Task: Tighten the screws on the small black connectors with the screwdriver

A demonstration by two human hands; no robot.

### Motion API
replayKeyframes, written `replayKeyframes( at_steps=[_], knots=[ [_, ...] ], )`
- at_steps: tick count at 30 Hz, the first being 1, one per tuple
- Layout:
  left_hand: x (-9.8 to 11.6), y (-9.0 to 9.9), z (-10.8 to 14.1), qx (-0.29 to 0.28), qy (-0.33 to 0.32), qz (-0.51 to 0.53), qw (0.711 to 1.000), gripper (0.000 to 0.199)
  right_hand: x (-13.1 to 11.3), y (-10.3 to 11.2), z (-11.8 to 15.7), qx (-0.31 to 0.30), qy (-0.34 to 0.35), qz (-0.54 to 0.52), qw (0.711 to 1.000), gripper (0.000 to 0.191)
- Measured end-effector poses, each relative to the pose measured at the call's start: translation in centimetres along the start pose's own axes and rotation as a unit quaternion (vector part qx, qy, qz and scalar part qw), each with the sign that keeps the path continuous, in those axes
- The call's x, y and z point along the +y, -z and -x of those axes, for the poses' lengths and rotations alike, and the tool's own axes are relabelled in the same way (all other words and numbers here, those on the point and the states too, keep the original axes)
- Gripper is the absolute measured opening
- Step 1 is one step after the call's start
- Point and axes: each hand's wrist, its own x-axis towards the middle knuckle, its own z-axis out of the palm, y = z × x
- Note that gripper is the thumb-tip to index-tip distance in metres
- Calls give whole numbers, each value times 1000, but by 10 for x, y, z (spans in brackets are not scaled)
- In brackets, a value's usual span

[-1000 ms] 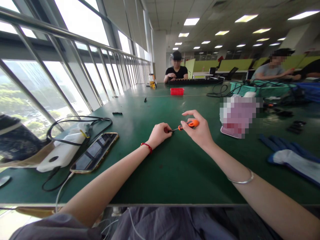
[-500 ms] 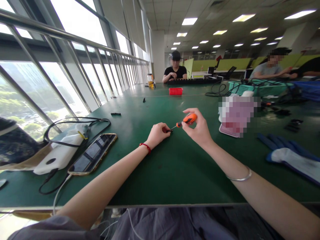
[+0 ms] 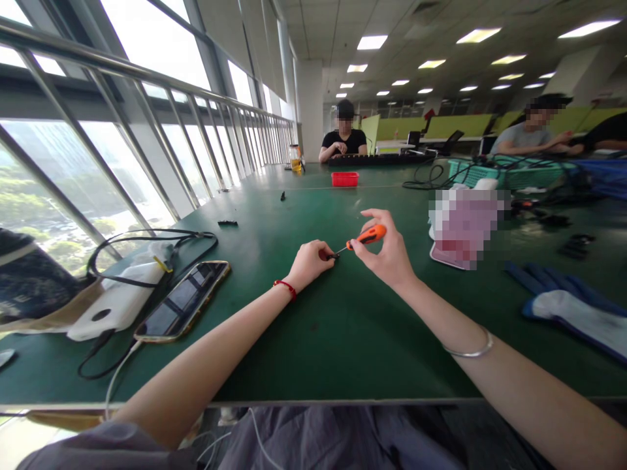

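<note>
One small black part sits near the middle of a green counter, pinched between the thumb and fingers of a person's left hand; its exact shape is too small to make out. The right hand grips an orange screwdriver, thumb and fingers clamped on the handle and one finger arched clear above it. The thin shaft slants down to the part, though whether the tip is seated in it cannot be told. A red bracelet circles the left wrist, a silver bangle the right forearm. A phone lies to the left, a blue-and-white glove to the right. Farther back stands a red tray, with a co-worker in black seated beyond it.
</note>
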Motion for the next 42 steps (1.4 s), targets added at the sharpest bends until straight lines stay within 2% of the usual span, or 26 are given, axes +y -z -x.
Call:
replayKeyframes(
  at_steps=[3,5,7,11,17,19,22,24,27,30,32,34,36,40,42],
  knots=[
    [0,0,0,0,0,-4,1000,7,-2,1,1,-41,-38,15,998,22],
    [1,0,0,-1,0,-4,1000,7,-3,1,2,-54,-40,16,998,18],
    [2,1,0,1,-2,-2,1000,6,-4,1,1,-41,-15,14,999,21],
    [4,2,0,3,-4,0,1000,5,-2,-1,1,-12,19,16,1000,46],
    [2,1,0,1,2,-5,1000,6,-2,0,3,-45,-23,25,998,19],
    [2,1,0,2,-2,-5,1000,6,-2,0,2,-31,0,27,999,20],
    [3,1,1,3,-9,-8,1000,6,-2,0,1,-6,43,16,999,38],
    [3,2,1,3,-10,-10,1000,5,-2,0,1,-8,31,18,999,43],
    [3,2,1,2,-6,-16,1000,4,-4,0,2,-40,-25,26,999,26],
    [3,1,0,2,-4,-16,1000,5,-7,1,3,-56,-29,19,998,18],
    [3,1,0,2,-5,-12,1000,5,-7,1,3,-38,-4,16,999,22],
    [3,1,1,2,-8,-8,1000,6,-5,1,2,-13,17,12,1000,36],
    [3,1,1,3,-9,-5,1000,5,-3,0,2,-6,12,16,1000,45],
    [3,1,1,3,-2,-7,1000,5,-4,0,3,-47,-37,26,998,22],
    [2,1,1,3,-2,-10,1000,5,-5,0,3,-55,-36,21,998,18]
  ],
)
